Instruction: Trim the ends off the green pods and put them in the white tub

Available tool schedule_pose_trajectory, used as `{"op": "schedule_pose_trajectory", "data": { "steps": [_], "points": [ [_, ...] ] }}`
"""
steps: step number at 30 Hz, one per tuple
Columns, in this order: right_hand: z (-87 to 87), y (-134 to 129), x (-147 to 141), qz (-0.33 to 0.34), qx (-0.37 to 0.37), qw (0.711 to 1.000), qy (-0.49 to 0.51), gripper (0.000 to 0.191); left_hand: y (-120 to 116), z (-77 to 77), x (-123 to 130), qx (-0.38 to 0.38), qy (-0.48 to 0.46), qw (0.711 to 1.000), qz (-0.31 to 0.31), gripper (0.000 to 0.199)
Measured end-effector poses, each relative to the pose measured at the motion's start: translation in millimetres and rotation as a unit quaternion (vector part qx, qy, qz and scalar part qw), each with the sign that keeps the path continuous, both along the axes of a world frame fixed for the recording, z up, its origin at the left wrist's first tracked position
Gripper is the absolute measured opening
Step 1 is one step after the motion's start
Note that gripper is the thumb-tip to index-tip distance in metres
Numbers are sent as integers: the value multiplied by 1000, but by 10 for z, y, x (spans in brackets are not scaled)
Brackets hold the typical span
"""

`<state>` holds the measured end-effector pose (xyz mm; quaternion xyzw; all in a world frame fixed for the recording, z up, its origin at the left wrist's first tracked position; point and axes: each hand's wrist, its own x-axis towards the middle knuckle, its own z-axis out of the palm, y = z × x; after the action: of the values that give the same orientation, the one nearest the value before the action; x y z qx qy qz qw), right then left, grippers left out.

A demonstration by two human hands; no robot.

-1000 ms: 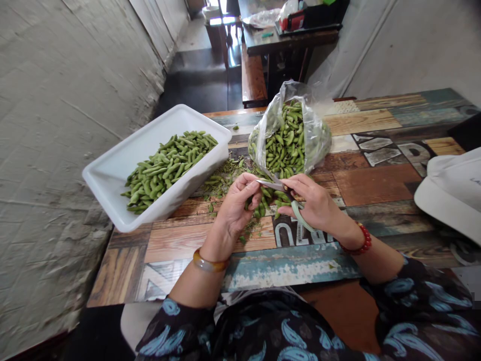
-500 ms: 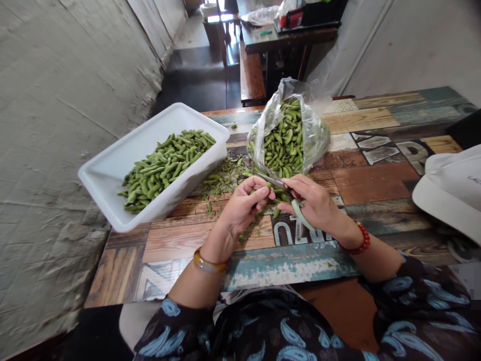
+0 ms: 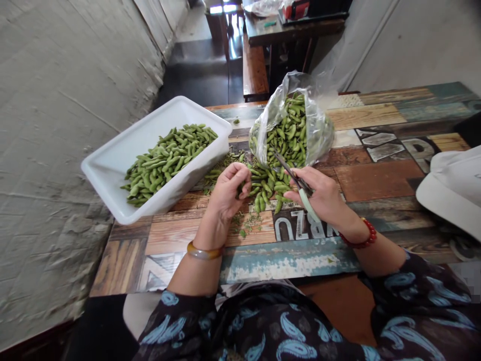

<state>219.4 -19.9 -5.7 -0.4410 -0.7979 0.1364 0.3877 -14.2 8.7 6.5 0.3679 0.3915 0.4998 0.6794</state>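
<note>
My left hand (image 3: pixel 233 188) is closed over the table, its fingers curled round something I cannot make out. Scissors (image 3: pixel 306 200) with pale green handles are in my right hand (image 3: pixel 319 193), their blades pointing up and left over loose pods. Green bean pods (image 3: pixel 268 185) lie between my hands, spilling from the mouth of a clear plastic bag (image 3: pixel 319 130) full of pods. On the left stands a white tub (image 3: pixel 112 155) with a heap of pods (image 3: pixel 165 160) in it.
Trimmings (image 3: pixel 240 225) are scattered on the patterned wooden table (image 3: pixel 180 235) near my left hand and beside the tub. At the right edge lies a white cap (image 3: pixel 451 183). Another table (image 3: pixel 300 31) stands beyond, and a rough wall (image 3: pixel 67 100) rises on the left.
My left hand has moved left, away from the scissors, and its fingers have curled in. The scissors now point more upward, with more of the loose pods uncovered between my hands.
</note>
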Motion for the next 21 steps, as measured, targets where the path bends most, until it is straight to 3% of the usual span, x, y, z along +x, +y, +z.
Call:
{"op": "schedule_pose_trajectory", "data": {
  "steps": [2, 6, 8, 11, 14, 17, 21],
  "points": [
    [-9, -2, -2, 2, 6, 1000, -3, 43, 0, -53, 25, 90, 148, 985, -5, 16],
    [-9, 0, -2, 5, 21, 1000, -4, 43, 7, -155, 68, 260, 397, 879, -46, 12],
    [1, -1, -3, 7, 23, 1000, -4, 43, 3, -195, 80, 284, 457, 840, -75, 18],
    [13, -6, -9, 9, 16, 1000, -7, 41, -10, -229, 97, 286, 492, 819, -74, 21],
    [11, -6, -15, 9, 8, 1000, -6, 41, -10, -215, 113, 283, 459, 841, -37, 16],
    [-1, 4, -16, 14, 9, 1000, -1, 43, -6, -149, 103, 266, 370, 890, 12, 6],
    [-16, 16, -8, 22, 5, 1000, -5, 47, -42, -51, 74, 150, 228, 962, -7, 18]
  ]
}}
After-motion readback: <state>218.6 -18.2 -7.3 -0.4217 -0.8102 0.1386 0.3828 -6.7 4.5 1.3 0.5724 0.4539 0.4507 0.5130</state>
